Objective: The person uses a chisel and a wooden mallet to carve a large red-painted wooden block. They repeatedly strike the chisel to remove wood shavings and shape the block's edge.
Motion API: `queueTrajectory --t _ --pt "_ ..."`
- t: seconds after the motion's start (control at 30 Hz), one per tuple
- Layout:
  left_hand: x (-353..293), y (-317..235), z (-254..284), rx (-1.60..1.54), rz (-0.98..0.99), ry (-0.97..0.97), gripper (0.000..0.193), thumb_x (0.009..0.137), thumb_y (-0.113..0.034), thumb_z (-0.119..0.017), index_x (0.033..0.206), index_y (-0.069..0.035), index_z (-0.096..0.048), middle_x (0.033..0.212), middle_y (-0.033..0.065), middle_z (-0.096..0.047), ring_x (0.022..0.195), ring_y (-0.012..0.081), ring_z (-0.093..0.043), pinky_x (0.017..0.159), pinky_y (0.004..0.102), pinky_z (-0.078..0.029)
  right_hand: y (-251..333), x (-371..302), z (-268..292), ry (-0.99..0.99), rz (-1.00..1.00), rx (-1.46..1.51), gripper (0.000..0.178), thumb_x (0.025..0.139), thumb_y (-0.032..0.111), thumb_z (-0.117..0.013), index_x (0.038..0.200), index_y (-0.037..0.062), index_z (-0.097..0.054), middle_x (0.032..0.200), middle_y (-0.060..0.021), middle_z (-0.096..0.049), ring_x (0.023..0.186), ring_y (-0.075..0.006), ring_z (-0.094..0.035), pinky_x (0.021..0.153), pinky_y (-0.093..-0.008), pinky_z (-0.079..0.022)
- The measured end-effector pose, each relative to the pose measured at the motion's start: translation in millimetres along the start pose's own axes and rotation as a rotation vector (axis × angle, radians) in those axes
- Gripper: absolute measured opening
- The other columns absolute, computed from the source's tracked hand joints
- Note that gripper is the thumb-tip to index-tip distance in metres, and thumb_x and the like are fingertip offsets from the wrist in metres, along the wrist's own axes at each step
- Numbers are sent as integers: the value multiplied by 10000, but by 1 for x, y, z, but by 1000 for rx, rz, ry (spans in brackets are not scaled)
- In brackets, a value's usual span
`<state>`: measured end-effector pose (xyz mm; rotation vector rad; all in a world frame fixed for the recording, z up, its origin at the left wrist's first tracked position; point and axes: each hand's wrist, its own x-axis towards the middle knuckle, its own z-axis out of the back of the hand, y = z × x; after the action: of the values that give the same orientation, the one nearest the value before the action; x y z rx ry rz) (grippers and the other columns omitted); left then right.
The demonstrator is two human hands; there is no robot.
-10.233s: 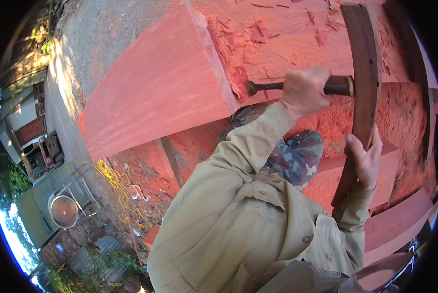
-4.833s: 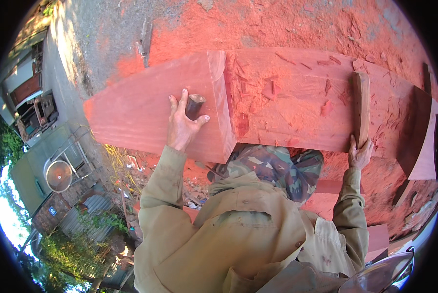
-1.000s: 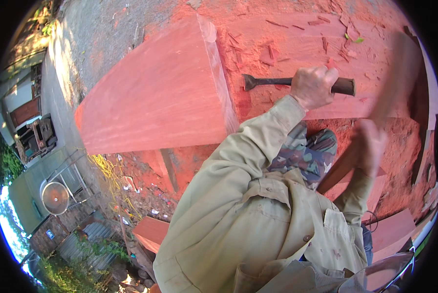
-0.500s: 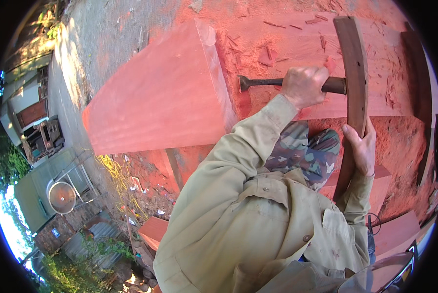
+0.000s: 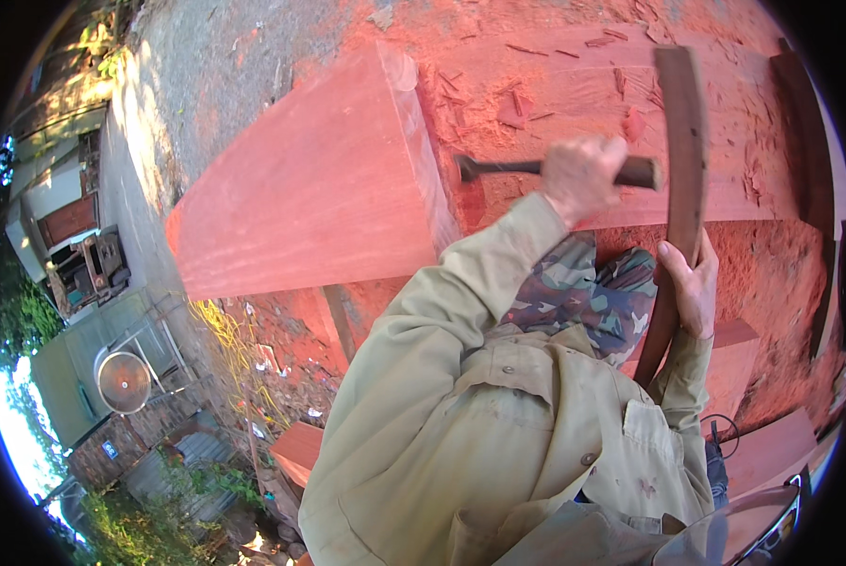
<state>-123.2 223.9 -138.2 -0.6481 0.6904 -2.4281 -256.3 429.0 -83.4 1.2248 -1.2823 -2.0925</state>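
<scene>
My left hand [image 5: 583, 179], slightly blurred, is closed around a dark-handled chisel [image 5: 506, 168] held nearly level. Its flared blade points left, near the stepped end face of a large reddish wood block [image 5: 309, 189]. In my right hand [image 5: 695, 288] is a long, dark, slightly curved wooden bar [image 5: 683, 141], gripped toward its lower part. The bar stands crosswise to the chisel, with a narrow gap between it and the handle's end. Beneath both lies the lower, flat red wood surface [image 5: 574, 90], strewn with chips.
Another dark curved piece [image 5: 805, 141] lies at the far right. Red sawdust [image 5: 772, 283] covers the ground beside my legs. Cut red blocks [image 5: 295, 448] sit at lower left. Yellow cord [image 5: 220, 325] lies on the ground, near a fan-like round object [image 5: 124, 382].
The bar was against the chisel's handle end; a small gap now separates them. My left hand and the chisel have shifted slightly left.
</scene>
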Motion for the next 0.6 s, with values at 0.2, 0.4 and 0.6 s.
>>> queueTrajectory --t 0.2,0.4,0.6 --pt "3 -43 -6 -34 162 64 273 722 -131 -791 898 -60 -595 742 170 -692 718 391 -740 634 509 -596 -6 -6 8 -132 -41 84 267 993 257 -756 1087 41 -630 844 -23 -644 650 -108 -614 584 -272 -504" --pt "25 4 -12 -31 -42 -68 227 740 -164 -779 863 -83 -606 753 144 -699 705 371 -734 611 492 -579 -2 -14 12 -190 -36 88 290 993 253 -757 1135 28 -641 846 -21 -637 658 -108 -612 587 -271 -498" --pt "23 13 -11 -15 -96 -63 192 773 -190 -770 840 -101 -614 729 119 -693 674 353 -727 581 470 -568 -3 -13 18 -217 14 69 316 995 260 -757 1166 21 -640 860 -39 -650 685 -118 -627 617 -276 -522"
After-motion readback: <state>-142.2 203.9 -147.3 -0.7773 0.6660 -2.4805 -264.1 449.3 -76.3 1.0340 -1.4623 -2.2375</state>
